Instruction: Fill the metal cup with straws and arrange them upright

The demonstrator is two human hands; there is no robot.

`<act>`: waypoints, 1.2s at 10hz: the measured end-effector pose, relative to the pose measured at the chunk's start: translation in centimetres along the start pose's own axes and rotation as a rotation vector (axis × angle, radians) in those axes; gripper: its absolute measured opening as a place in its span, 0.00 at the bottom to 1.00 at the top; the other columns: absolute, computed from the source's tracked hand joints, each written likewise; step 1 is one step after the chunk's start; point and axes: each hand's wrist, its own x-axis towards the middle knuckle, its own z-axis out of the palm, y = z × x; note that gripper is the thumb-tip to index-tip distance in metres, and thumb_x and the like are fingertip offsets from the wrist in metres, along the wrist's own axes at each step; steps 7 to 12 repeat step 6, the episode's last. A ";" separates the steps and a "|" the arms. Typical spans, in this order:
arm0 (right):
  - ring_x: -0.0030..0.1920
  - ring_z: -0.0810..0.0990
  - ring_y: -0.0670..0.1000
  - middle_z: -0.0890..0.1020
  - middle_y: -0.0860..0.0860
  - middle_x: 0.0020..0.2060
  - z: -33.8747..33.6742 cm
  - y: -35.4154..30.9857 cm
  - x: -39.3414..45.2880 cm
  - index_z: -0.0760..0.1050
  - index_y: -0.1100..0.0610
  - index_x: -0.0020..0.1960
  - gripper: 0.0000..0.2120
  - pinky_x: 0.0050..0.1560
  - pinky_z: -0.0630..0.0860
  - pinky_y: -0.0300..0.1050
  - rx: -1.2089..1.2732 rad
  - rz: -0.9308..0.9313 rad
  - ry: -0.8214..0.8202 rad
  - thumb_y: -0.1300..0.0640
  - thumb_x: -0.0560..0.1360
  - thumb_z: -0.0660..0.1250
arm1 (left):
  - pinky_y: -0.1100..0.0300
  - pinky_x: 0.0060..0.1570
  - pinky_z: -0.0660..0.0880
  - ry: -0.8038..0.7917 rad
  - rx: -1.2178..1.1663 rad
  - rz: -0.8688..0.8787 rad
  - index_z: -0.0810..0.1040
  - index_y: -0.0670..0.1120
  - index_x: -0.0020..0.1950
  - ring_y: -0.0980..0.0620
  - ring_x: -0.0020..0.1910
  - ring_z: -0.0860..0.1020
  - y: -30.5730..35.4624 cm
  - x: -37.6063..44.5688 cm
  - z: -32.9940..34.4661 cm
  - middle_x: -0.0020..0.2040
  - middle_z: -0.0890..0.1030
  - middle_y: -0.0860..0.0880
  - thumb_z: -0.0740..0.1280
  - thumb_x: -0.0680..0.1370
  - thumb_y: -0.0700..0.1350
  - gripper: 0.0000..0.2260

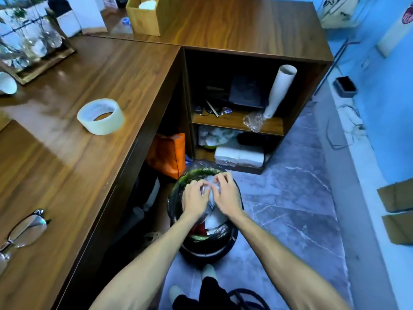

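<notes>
We see both hands over a black bin (202, 247) on the floor, at about six o'clock from the open shelf unit (237, 121). The left hand (194, 199) and right hand (225, 195) curl their fingers round a crumpled clear plastic wrapper (211, 191), glossy and translucent, pinched between them. Whether it holds straws, we cannot tell.

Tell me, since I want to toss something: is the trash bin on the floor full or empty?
Nearly full: the trash bin holds green scraps and white waste up near its rim, under the left hand and right hand.
</notes>
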 end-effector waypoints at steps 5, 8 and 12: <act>0.68 0.65 0.57 0.65 0.54 0.71 2.9 2.3 0.0 0.62 0.54 0.76 0.22 0.68 0.61 0.56 -0.414 0.107 -0.358 0.49 0.83 0.52 | 0.50 0.64 0.71 -0.205 0.068 -0.156 0.71 0.53 0.71 0.41 0.65 0.74 -1.7 -0.3 2.8 0.67 0.74 0.45 0.60 0.83 0.55 0.17; 0.65 0.68 0.56 0.66 0.53 0.68 2.5 2.5 -0.1 0.62 0.52 0.72 0.21 0.66 0.64 0.55 -0.274 0.118 -0.276 0.49 0.81 0.53 | 0.48 0.60 0.73 -0.124 -0.014 -0.169 0.67 0.55 0.70 0.42 0.63 0.75 -0.5 0.4 2.1 0.68 0.72 0.47 0.63 0.80 0.55 0.18; 0.65 0.68 0.56 0.66 0.53 0.68 2.5 2.5 -0.1 0.62 0.52 0.72 0.21 0.66 0.64 0.55 -0.274 0.118 -0.276 0.49 0.81 0.53 | 0.48 0.60 0.73 -0.124 -0.014 -0.169 0.67 0.55 0.70 0.42 0.63 0.75 -0.5 0.4 2.1 0.68 0.72 0.47 0.63 0.80 0.55 0.18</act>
